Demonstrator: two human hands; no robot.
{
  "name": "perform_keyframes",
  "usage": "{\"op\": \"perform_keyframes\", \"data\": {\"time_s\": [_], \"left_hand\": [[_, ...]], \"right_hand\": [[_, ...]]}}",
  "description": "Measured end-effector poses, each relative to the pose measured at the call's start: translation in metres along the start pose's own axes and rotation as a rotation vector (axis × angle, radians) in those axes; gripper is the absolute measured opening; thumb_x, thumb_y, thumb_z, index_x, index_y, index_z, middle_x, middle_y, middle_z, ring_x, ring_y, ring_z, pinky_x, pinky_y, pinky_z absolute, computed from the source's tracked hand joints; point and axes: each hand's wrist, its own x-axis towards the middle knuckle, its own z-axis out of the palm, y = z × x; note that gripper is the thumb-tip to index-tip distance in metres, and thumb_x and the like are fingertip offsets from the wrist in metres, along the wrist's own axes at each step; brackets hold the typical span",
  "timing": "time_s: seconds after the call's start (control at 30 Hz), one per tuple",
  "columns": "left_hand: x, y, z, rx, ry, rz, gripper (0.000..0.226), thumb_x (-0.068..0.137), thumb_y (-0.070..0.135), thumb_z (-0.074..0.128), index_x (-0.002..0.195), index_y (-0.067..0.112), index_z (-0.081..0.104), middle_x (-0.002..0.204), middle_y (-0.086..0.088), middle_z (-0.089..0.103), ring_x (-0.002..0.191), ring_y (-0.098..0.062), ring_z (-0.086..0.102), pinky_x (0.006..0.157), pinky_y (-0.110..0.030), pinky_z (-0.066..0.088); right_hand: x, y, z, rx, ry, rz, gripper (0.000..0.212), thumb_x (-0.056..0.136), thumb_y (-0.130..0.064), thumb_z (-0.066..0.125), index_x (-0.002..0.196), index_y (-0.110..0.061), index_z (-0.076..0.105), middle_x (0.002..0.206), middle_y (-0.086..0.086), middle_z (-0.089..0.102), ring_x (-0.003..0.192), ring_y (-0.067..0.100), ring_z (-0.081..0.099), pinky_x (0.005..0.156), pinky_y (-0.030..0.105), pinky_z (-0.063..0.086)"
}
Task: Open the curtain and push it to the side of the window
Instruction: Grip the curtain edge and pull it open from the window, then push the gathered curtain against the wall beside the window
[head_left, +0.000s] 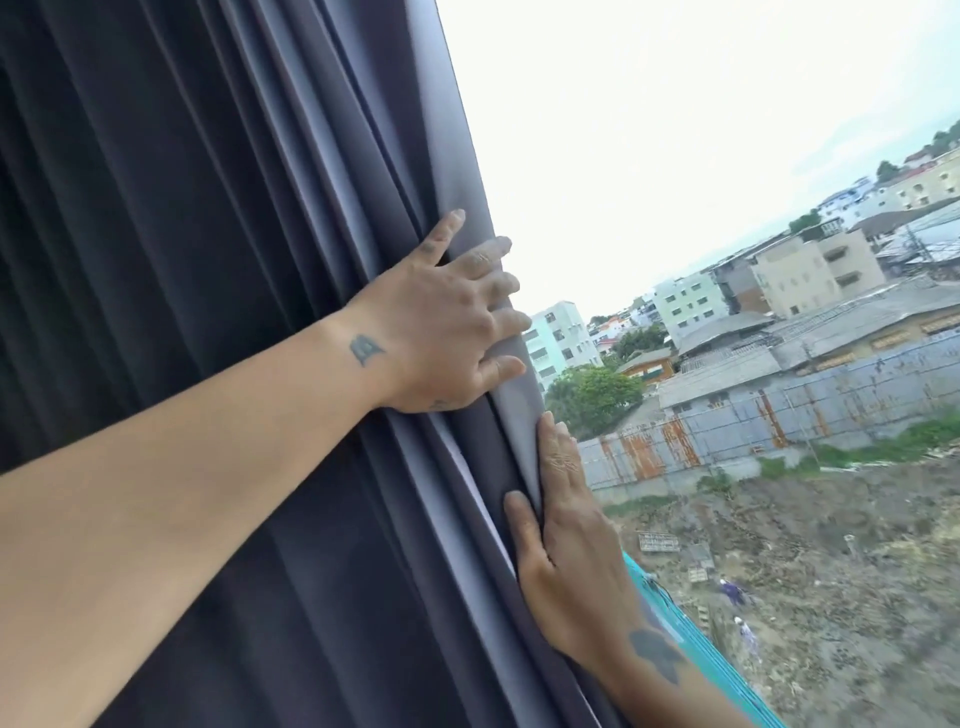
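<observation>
Across the left half of the view hung the curtain (218, 260), dark grey, smooth matte cloth bunched into long vertical pleats, its free edge running beside the bright window (649, 156). I saw my left hand (441, 332) curled over that edge, fingers wrapped round the outer fold. Lower down, my right hand (566, 551) pinched the same edge, thumb in front and fingers behind. Beyond the glass lay pale blocky buildings (800, 275) and bare ground.
</observation>
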Motion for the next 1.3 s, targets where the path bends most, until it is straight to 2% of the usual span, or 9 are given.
{"op": "perform_keyframes", "data": {"time_s": [0.1,0.27,0.37,0.47,0.6,0.7,0.9,1.13,1.3], "left_hand": [[-0.036,-0.007,0.021,-0.030,-0.009,-0.029,0.067,0.083,0.056,0.008,0.133,0.027,0.041,0.145,-0.004,0.037,0.141,-0.025,0.007,0.111,-0.052,-0.006],[-0.069,0.012,0.066,-0.098,-0.046,-0.049,0.063,0.086,0.052,0.014,0.128,0.022,0.049,0.139,-0.006,0.045,0.140,-0.028,0.013,0.112,-0.050,-0.004],[-0.087,0.033,0.095,-0.162,-0.065,-0.073,0.058,0.089,0.046,0.018,0.123,0.019,0.055,0.135,-0.008,0.050,0.139,-0.029,0.018,0.111,-0.048,-0.007],[-0.106,0.054,0.118,-0.280,-0.016,-0.179,0.046,0.093,0.038,0.027,0.119,0.018,0.059,0.131,-0.009,0.055,0.138,-0.029,0.022,0.110,-0.047,-0.007],[-0.133,0.070,0.137,-0.424,0.126,-0.341,0.033,0.095,0.028,0.043,0.121,0.016,0.058,0.134,-0.009,0.054,0.139,-0.029,0.021,0.110,-0.042,-0.008],[-0.144,0.074,0.137,-0.454,0.173,-0.399,0.036,0.096,0.028,0.040,0.128,0.015,0.052,0.140,-0.008,0.047,0.141,-0.028,0.014,0.110,-0.040,-0.009],[-0.151,0.073,0.129,-0.412,0.154,-0.387,0.039,0.097,0.029,0.035,0.130,0.012,0.049,0.143,-0.010,0.043,0.141,-0.030,0.012,0.111,-0.040,-0.004],[-0.140,0.078,0.130,-0.354,0.051,-0.406,0.042,0.098,0.032,0.030,0.134,0.015,0.043,0.150,-0.008,0.030,0.142,-0.029,0.006,0.113,-0.042,-0.001],[-0.133,0.088,0.140,-0.268,0.073,-0.438,0.038,0.095,0.027,0.036,0.128,0.014,0.049,0.148,-0.011,0.034,0.140,-0.032,0.015,0.111,-0.046,0.000]], "right_hand": [[-0.018,-0.009,0.035,0.010,-0.028,-0.014,0.061,0.085,-0.039,0.030,0.130,-0.041,-0.011,0.153,-0.004,0.010,0.139,0.008,0.010,0.110,0.018,0.010],[-0.052,0.002,0.076,-0.019,-0.087,0.007,0.056,0.093,-0.016,0.037,0.138,-0.023,0.005,0.152,0.002,0.016,0.140,0.011,0.010,0.115,0.042,0.021],[-0.060,0.004,0.091,-0.020,-0.127,0.019,0.051,0.092,-0.008,0.039,0.138,-0.012,0.016,0.148,0.005,0.020,0.139,0.021,0.015,0.112,0.048,0.026],[-0.062,0.002,0.103,-0.069,-0.153,0.002,0.048,0.092,-0.002,0.040,0.136,-0.005,0.021,0.146,0.015,0.026,0.137,0.031,0.018,0.111,0.051,0.027],[-0.068,-0.002,0.118,-0.179,-0.206,-0.023,0.047,0.094,-0.004,0.036,0.137,-0.005,0.017,0.148,0.016,0.023,0.139,0.029,0.015,0.114,0.045,0.022],[-0.076,-0.008,0.123,-0.171,-0.222,-0.020,0.048,0.095,-0.004,0.035,0.138,-0.007,0.014,0.150,0.014,0.020,0.139,0.025,0.012,0.115,0.041,0.020],[-0.089,-0.012,0.126,-0.065,-0.143,0.003,0.049,0.092,0.000,0.038,0.137,-0.004,0.019,0.147,0.019,0.026,0.137,0.027,0.020,0.111,0.039,0.029],[-0.087,0.018,0.124,-0.128,-0.110,0.061,0.065,0.085,-0.004,0.053,0.139,-0.010,0.017,0.148,0.017,0.026,0.138,0.031,0.020,0.108,0.050,0.030],[-0.080,0.035,0.136,-0.102,-0.223,0.085,0.071,0.087,0.007,0.040,0.139,-0.016,-0.001,0.153,0.013,0.012,0.141,0.024,0.007,0.111,0.055,0.022]]}}
